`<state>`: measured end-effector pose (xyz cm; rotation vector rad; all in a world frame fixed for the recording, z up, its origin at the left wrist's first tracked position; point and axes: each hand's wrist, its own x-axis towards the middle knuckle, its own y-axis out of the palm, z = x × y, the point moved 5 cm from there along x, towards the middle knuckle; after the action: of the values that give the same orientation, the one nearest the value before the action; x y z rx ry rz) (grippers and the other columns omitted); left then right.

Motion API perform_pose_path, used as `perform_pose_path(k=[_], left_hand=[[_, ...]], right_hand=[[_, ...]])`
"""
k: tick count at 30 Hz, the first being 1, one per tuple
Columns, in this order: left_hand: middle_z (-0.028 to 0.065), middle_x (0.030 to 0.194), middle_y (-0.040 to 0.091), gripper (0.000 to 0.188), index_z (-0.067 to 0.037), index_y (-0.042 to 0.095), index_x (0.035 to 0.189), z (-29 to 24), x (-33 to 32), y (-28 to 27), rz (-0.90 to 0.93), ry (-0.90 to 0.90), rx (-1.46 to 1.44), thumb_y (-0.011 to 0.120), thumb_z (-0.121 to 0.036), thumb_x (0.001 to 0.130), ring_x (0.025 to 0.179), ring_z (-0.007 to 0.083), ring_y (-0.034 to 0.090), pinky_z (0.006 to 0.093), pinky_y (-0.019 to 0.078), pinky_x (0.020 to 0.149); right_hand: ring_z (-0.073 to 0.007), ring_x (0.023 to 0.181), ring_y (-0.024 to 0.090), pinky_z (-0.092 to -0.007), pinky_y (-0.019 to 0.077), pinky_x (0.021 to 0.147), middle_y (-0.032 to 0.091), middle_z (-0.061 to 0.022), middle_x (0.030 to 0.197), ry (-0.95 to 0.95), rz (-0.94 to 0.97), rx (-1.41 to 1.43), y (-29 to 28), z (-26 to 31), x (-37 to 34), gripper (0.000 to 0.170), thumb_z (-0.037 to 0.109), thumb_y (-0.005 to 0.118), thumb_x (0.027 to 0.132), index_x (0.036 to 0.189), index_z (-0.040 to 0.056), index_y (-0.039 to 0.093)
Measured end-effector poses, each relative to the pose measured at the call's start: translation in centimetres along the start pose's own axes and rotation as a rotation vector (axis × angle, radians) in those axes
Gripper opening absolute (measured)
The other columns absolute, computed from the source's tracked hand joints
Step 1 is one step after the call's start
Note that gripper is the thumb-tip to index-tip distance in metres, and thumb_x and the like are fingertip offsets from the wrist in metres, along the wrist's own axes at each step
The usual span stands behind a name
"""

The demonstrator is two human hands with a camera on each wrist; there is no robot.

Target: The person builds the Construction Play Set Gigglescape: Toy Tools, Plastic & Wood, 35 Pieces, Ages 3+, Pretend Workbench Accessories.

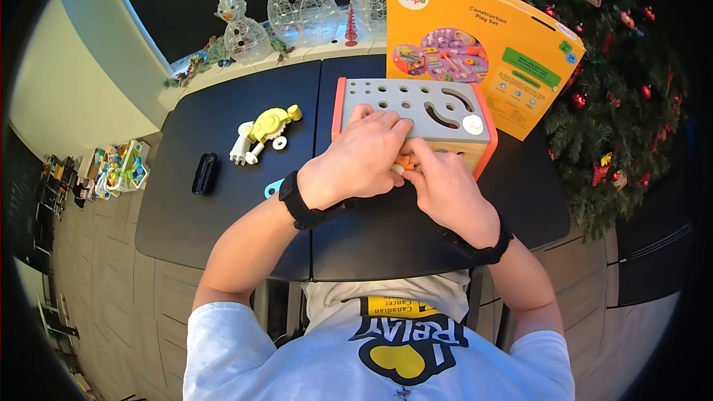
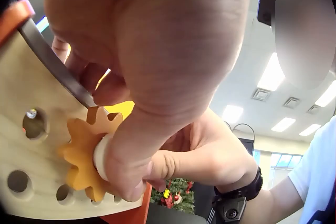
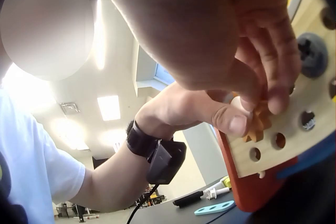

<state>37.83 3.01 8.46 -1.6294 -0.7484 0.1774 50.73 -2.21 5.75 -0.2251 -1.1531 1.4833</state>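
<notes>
Two hands at wooden box (image 2: 44,158): right hand (image 1: 449,193) pinches toothed orange gear (image 2: 79,153) at box front; left hand (image 1: 364,152) thumbs white cap (image 2: 100,153), finger closure undeterminable. Grey cross-slotted bolt (image 3: 313,55) on box: right wrist view only.

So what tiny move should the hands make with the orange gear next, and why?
Maybe the left hand should press the white piece toward the holed wooden panel: its thumb is on that piece, at the middle of the orange gear, which the right hand touches.
</notes>
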Motion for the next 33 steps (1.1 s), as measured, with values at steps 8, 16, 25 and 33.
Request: perform_pose_path(k=[8,16,25,33], left_hand=[[0.0175,0.108,0.066,0.070,0.002,0.062,0.126,-0.1,-0.1,0.5,-0.077,-0.023,0.017,0.091,-0.013,0.064,0.110,0.0363,0.062,0.0452,0.0387,0.104],[0.0178,0.110,0.067,0.065,0.001,0.065,0.124,0.2,0.2,0.4,-0.049,-0.060,-0.030,0.090,-0.012,0.066,0.111,0.0362,0.063,0.0455,0.0393,0.105],[0.0155,0.126,0.063,0.060,0.000,0.065,0.128,-0.1,-2.2,0.0,-0.267,0.068,-0.042,0.087,-0.019,0.076,0.122,0.0363,0.058,0.0473,0.0425,0.109],[0.0285,0.144,0.060,0.048,0.003,0.067,0.132,4.2,-5.2,-1.6,-0.460,-0.267,0.167,0.067,-0.035,0.102,0.132,0.0451,0.058,0.0507,0.0452,0.111]], right_hand=[[-0.0506,0.080,0.068,-0.0571,0.0535,0.071,0.069,-0.0288,0.079,0.058,-0.006,0.130,0.6,-1.0,-0.3,0.024,-0.005,0.067,0.090,0.109,-0.0008,0.053],[-0.0492,0.078,0.069,-0.0568,0.0537,0.069,0.069,-0.0280,0.078,0.166,0.010,0.087,0.2,-0.9,-0.4,0.023,0.002,0.067,0.094,0.112,0.0011,0.054],[-0.0361,0.096,0.068,-0.0425,0.0546,0.083,0.068,-0.0155,0.100,-0.063,-0.225,-0.128,-5.9,-1.2,-0.6,0.020,0.005,0.074,0.088,0.106,0.0019,0.066],[-0.0395,0.152,0.037,-0.0456,0.0326,0.123,0.050,-0.0204,0.157,0.136,-0.092,-0.228,-6.8,-8.5,0.9,0.044,0.030,0.055,0.108,0.144,0.0053,0.060]])
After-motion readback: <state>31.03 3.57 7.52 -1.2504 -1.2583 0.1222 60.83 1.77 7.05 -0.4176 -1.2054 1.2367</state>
